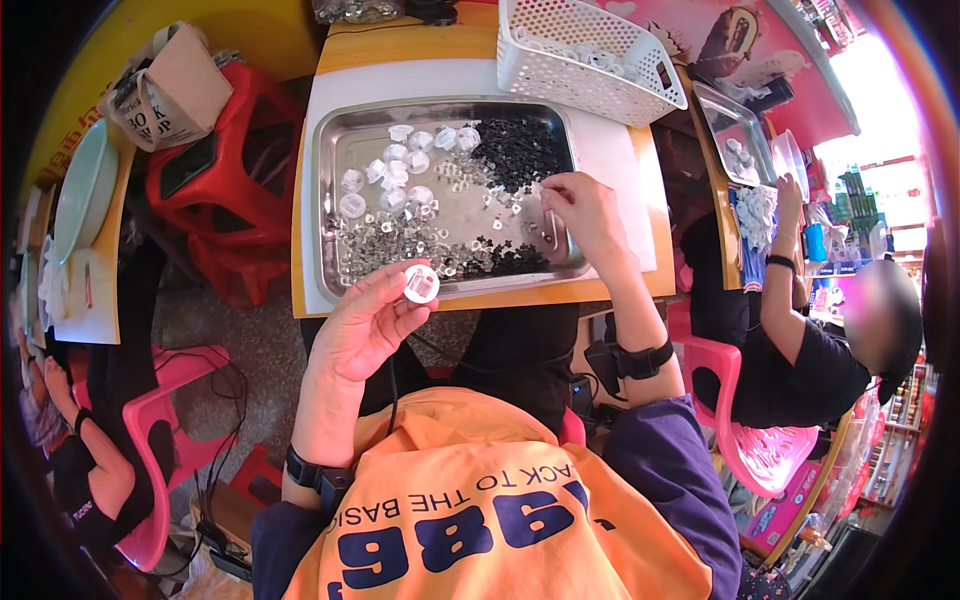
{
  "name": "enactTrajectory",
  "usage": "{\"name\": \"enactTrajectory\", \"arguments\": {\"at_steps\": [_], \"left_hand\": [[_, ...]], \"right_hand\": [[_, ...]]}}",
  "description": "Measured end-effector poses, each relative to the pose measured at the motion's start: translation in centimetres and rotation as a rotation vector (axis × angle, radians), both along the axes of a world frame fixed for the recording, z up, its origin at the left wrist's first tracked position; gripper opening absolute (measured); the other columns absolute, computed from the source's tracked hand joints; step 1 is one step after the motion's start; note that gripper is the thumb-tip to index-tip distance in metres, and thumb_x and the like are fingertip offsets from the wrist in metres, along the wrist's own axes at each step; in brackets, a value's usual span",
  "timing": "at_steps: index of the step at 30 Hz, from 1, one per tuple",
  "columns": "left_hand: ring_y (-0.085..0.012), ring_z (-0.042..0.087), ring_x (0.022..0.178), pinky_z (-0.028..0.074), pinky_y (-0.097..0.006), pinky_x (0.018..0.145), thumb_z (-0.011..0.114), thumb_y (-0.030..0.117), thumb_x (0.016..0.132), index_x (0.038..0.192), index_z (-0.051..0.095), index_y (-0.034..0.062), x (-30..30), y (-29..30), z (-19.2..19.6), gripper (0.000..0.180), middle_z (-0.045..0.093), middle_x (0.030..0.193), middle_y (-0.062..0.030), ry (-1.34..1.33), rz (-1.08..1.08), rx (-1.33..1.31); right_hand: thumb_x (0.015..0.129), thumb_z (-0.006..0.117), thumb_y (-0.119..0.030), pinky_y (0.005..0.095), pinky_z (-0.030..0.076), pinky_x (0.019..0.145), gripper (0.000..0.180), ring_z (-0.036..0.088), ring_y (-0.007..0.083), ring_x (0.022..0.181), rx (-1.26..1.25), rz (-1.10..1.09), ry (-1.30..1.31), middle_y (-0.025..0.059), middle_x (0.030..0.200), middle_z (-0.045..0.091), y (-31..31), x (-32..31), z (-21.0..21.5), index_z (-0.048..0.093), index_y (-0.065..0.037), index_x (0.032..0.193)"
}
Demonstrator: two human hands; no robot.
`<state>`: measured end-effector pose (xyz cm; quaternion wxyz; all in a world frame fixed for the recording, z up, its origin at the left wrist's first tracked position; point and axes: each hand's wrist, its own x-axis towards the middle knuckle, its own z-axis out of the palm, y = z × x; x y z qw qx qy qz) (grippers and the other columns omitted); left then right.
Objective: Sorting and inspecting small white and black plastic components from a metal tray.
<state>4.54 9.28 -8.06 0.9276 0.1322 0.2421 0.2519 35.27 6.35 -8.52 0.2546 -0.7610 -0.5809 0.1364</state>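
Note:
My left hand point(365, 322) holds a small round white plastic cap point(421, 284) between thumb and fingers, just in front of the near rim of a steel tray point(335, 150). My right hand point(585, 213) reaches into the tray's right side with fingertips pinched over small parts; what it grips is too small to tell. The tray holds several white caps point(395, 170), a heap of tiny black pieces point(520, 150) and scattered clear pieces point(390, 240).
A white perforated basket point(585, 55) stands behind the tray. A red stool point(235, 170) is to the left. A person in black sits at the right beside another steel tray point(735, 130). Pink chairs point(150, 430) flank me.

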Motion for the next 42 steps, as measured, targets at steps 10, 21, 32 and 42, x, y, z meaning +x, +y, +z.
{"name": "enactTrajectory", "arguments": {"at_steps": [10, 21, 32, 42], "left_hand": [[-0.0261, 0.067, 0.086, 0.059, -0.028, 0.069, 0.053, 0.011, 0.092, 0.12, 0.049, -0.0058, 0.0, 0.3, 2.1, 0.034, 0.064, 0.098, -0.0158, -0.042, -0.035, 0.034], [-0.0274, 0.067, 0.085, 0.06, -0.028, 0.07, 0.052, 0.011, 0.092, 0.121, 0.048, -0.0065, 0.1, -0.7, 2.5, 0.034, 0.064, 0.099, -0.0166, -0.038, -0.032, 0.022], [-0.0272, 0.067, 0.085, 0.06, -0.029, 0.07, 0.052, 0.011, 0.092, 0.121, 0.048, -0.0066, 1.2, -1.1, 2.3, 0.034, 0.064, 0.099, -0.0168, -0.011, -0.056, 0.007], [-0.0276, 0.067, 0.085, 0.06, -0.029, 0.07, 0.052, 0.011, 0.092, 0.122, 0.046, -0.007, 1.9, -1.6, 2.5, 0.035, 0.063, 0.101, -0.0176, 0.03, -0.066, -0.001]], "right_hand": [[0.087, 0.058, -0.003, 0.026, 0.056, 0.074, 0.02, 0.066, 0.0166, 0.082, 0.047, 0.077, 1.667, 0.0131, 0.095, 0.066, -2.7, -6.2, 3.8, 0.061, 0.003, 0.105], [0.09, 0.056, -0.008, 0.022, 0.052, 0.065, 0.018, 0.06, 0.0102, 0.067, -0.082, 0.143, 2.115, 0.011, 0.09, 0.066, -4.2, -9.1, 4.2, 0.06, 0.002, 0.105], [0.089, 0.057, -0.006, 0.0238, 0.054, 0.069, 0.021, 0.065, 0.0142, 0.076, -0.051, -0.046, 1.966, 0.0122, 0.091, 0.066, -5.7, -9.4, 4.5, 0.059, 0.003, 0.108], [0.088, 0.058, -0.007, 0.0248, 0.055, 0.071, 0.018, 0.066, 0.0162, 0.079, 0.016, -0.023, 1.821, 0.0125, 0.091, 0.067, -6.4, -9.3, 4.2, 0.061, 0.004, 0.103]]}}
